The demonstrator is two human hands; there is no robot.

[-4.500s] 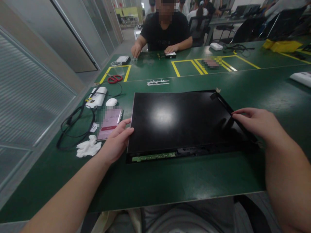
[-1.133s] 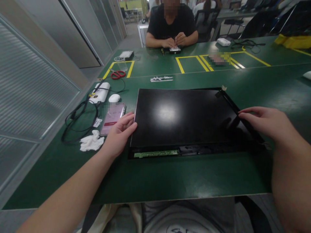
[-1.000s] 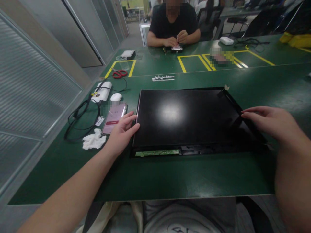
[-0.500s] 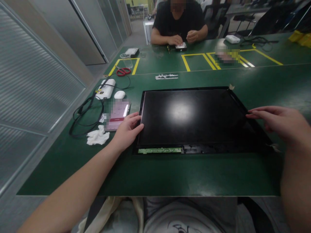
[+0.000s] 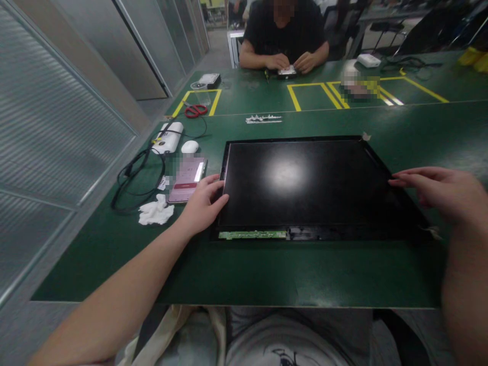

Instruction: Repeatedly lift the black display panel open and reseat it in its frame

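Observation:
A large black display panel [image 5: 305, 183] lies flat in its dark frame on the green table [image 5: 267, 274]. A green circuit strip [image 5: 251, 235] shows along its near edge. My left hand [image 5: 200, 208] rests against the panel's left edge, fingers apart, thumb on the glass. My right hand [image 5: 442, 193] lies over the right edge with fingers stretched out. Neither hand grips anything.
Left of the panel lie a phone [image 5: 187, 178], a white cloth [image 5: 155, 213], a looped black cable [image 5: 133, 178], a white mouse [image 5: 189, 147] and red scissors [image 5: 195, 110]. A strip of small parts [image 5: 263, 119] sits behind. A person [image 5: 285, 35] works across the table.
The panel, earlier skewed and raised out of its frame, has sunk flat and square into it. Both hands stayed at its side edges. The view has shifted slightly left.

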